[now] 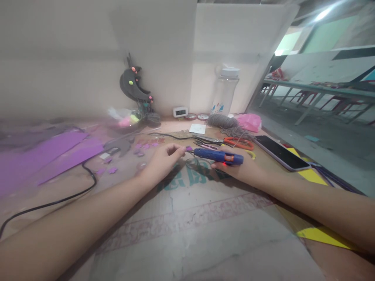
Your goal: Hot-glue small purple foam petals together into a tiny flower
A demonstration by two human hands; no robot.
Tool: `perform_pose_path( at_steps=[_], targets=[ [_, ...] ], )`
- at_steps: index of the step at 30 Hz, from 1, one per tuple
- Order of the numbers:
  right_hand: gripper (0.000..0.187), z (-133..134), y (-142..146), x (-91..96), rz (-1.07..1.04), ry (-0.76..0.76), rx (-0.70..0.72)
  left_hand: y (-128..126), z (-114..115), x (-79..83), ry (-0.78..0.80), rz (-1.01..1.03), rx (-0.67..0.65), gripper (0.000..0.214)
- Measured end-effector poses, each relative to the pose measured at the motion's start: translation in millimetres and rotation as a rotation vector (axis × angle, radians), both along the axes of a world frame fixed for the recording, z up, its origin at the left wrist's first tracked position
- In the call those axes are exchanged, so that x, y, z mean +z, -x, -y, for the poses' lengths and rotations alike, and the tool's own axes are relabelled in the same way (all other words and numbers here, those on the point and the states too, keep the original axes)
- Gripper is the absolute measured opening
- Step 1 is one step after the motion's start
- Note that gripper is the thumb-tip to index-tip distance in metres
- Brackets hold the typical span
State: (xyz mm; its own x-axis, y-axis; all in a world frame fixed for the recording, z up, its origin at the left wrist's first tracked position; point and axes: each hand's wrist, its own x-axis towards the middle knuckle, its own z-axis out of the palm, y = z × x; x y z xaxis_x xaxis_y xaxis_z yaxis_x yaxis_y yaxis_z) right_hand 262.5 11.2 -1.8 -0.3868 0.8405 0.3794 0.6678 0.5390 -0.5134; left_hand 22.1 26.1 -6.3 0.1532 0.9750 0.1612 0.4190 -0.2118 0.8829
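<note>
A left hand (pixel 161 160) is pinching a small purple piece (pixel 189 148) at mid-surface (pixel 187 242) while the right hand (pixel 238 168) is clasping a blue glue gun (pixel 209 154), nozzle close to the piece. Gluing appears to be partway along: loose purple cut-outs (pixel 113 170) are lying to the left, apparently not yet attached, beside larger purple sheets (pixel 64 150). A dotted black crescent (pixel 129 84) and a clear bottle (pixel 225 91) are standing at the far side; a phone (pixel 283 153) is lying right. Beyond, a long table (pixel 322 88) is standing across the room.
</note>
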Motion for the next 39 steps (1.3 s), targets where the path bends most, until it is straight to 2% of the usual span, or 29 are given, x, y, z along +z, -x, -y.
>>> perform_pose_path(
  at_steps=[12,39],
  targets=[
    [0.021,0.1,0.0,0.3,0.011,-0.015,-0.004,3.9,-3.3,-6.0,-0.054,-0.010,-0.020,0.038],
    [0.021,1.4,-0.2,2.0,0.041,-0.034,-0.028,2.6,-2.7,-6.0,-0.021,0.017,-0.014,0.037]
  ],
)
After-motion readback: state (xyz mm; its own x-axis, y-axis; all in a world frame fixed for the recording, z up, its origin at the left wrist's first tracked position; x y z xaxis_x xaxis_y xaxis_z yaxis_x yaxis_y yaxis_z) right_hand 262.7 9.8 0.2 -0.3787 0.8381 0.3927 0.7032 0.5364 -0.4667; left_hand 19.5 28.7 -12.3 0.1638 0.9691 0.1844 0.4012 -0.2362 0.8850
